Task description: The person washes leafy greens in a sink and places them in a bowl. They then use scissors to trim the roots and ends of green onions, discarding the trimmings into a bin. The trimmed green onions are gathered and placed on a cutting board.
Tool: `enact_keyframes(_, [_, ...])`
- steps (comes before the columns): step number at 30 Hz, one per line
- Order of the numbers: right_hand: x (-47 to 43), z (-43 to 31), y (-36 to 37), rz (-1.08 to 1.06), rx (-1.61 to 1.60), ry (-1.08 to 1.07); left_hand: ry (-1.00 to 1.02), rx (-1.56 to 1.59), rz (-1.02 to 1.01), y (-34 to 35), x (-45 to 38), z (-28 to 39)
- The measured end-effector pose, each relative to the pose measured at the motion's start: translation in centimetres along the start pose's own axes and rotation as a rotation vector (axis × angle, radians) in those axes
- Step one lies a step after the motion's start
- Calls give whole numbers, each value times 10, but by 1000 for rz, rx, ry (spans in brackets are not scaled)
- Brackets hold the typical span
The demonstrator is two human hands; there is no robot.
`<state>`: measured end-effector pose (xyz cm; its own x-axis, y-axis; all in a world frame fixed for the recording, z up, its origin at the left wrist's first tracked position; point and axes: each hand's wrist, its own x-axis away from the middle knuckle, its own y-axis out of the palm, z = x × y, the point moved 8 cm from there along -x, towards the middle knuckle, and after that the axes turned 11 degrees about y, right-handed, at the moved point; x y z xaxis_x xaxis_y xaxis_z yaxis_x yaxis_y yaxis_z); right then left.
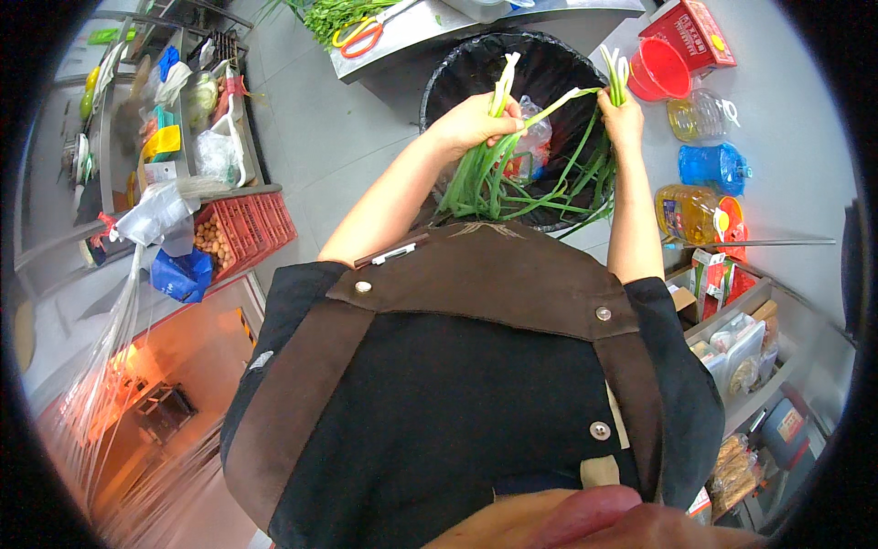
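My left hand (pixel 483 122) is closed around a bunch of green onions (pixel 473 180), white ends up and green leaves drooping. My right hand (pixel 622 118) grips a second, smaller bunch of green onions (pixel 616 79) by the pale stems. One stalk stretches across between the two hands. Both hands are over a bin lined with a black plastic bag (pixel 456 74). Inside the bin lies a crumpled clear plastic bag (pixel 538 134) with something red in it. Long leaves from both bunches hang over the bin's near rim.
Scissors with orange and yellow handles (pixel 362 40) lie beside leafy greens (pixel 336 17) on a metal table (pixel 439 20). At right stand a red bucket (pixel 658 68), an oil bottle (pixel 688 213) and a blue jug (pixel 713 168). A red crate of potatoes (pixel 250 230) and shelving (pixel 257 187) are at left.
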<state>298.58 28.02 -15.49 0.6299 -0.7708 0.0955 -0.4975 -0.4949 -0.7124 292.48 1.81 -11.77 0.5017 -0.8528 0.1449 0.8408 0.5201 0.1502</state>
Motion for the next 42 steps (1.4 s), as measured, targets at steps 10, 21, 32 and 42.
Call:
enact_keyframes(10, [40,-1,32,-413,37,-133,108,141,89,-12,-9,12])
enact_keyframes(21, [98,-97,35,-607,-838,127,155,49,263,-4,-15,9])
enact_keyframes(32, [116,-108,32,-818,-818,132,319,69,294,-11,-36,47])
enact_keyframes(42, [112,-100,30,-861,-810,159,346,-220,309,-17,-30,52])
